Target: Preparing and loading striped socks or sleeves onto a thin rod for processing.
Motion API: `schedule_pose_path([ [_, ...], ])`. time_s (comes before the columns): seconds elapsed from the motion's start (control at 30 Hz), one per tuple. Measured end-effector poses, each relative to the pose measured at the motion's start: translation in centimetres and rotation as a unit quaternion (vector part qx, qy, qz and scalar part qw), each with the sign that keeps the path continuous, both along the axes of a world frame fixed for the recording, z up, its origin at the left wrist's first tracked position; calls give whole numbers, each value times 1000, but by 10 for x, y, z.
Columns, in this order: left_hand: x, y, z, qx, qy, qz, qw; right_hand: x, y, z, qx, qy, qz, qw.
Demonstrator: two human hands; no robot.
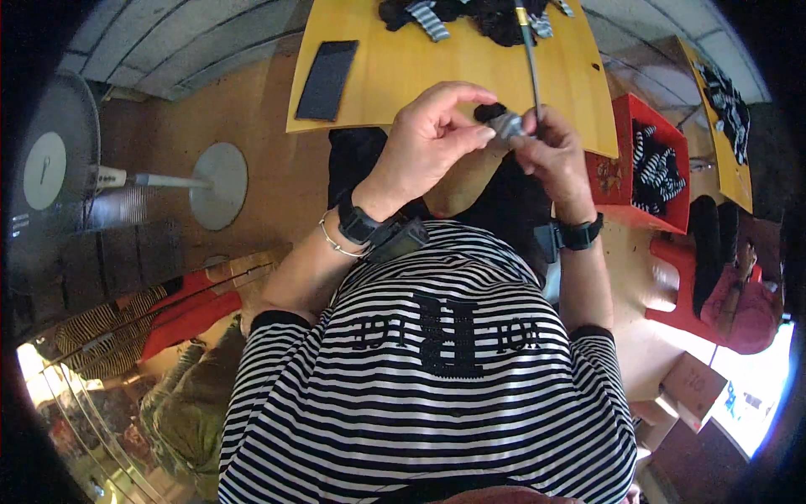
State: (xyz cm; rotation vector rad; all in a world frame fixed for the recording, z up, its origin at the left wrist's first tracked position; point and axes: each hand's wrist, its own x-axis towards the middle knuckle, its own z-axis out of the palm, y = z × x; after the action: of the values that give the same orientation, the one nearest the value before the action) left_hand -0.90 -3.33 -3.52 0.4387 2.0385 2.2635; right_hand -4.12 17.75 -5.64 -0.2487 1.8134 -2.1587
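Over the near edge of the yellow table (420, 59), my right hand (556, 155) is closed, pinching a small grey striped knit piece (506, 124) with a black end. My left hand (437, 126) is just left of the piece. Its thumb and forefinger are apart, with the thumb tip close to the fabric; whether they touch I cannot tell. A thin metal rod (532, 76) with a gold-coloured collar runs from the table's far side down to my right fingers. Its lower end is hidden there. Black and grey striped knit pieces (470, 15) lie heaped at the far side.
A flat dark rectangular object (327, 80) lies at the table's left. To the right stands a red bin (617, 168) holding black-and-white striped fabric. Another person (739, 302) sits beyond a red chair (672, 273). A fan (59, 168) stands at left.
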Motion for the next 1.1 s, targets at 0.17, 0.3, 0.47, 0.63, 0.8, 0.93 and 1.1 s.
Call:
schedule_pose_path([
  [0.17,2,9,-23,66,-105,-56,991,19,-7,10,-6,8,59,998],
  [0.3,7,4,-26,40,-108,-57,992,24,-7,11,-13,24,56,998],
  [0.47,10,-7,-30,84,-145,0,986,23,3,9,-78,-102,36,991],
  [0.63,14,-8,-33,75,-146,7,986,21,0,12,-18,-102,44,994],
  [0.8,18,-5,-43,70,-155,13,985,21,-3,2,-7,-119,67,991],
  [0.93,22,1,-54,-7,-95,115,989,31,-17,-5,3,-94,27,995],
  [1.1,28,0,-51,20,-105,100,989,46,-45,-16,145,65,-106,982],
])
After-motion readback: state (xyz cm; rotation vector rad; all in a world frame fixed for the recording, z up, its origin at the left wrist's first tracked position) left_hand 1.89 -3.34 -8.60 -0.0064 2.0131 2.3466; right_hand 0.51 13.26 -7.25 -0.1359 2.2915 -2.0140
